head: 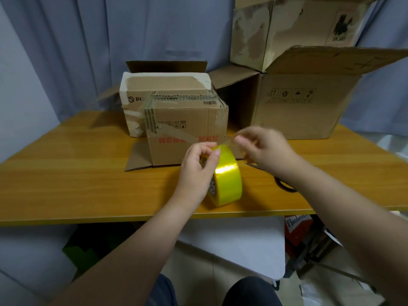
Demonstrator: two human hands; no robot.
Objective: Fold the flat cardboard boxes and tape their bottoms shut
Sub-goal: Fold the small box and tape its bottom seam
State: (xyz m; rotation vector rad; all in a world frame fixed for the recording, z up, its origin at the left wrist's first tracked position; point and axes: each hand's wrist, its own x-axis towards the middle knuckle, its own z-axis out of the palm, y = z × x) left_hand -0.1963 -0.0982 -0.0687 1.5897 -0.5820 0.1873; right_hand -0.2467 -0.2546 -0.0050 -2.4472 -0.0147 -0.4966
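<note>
Blue-grey pleated curtain (88,40) spans the rear. Orange-brown wood-grain worktop (66,173) stands before it. Pale floor (196,263) lies below, with a red printed carton (298,227) at right.

Likely a room in a home, used as a makeshift packing corner. A wooden table (66,173) stands against blue-grey curtains (88,40). Reused, tape-scarred boxes (298,102) are stacked at its back. Underneath, a red beer carton (298,226) and loose clutter sit on a tiled floor (194,268).

The right forearm (320,184) hides most of the scissors (284,188); the stacked box (298,25) runs off the top.
</note>
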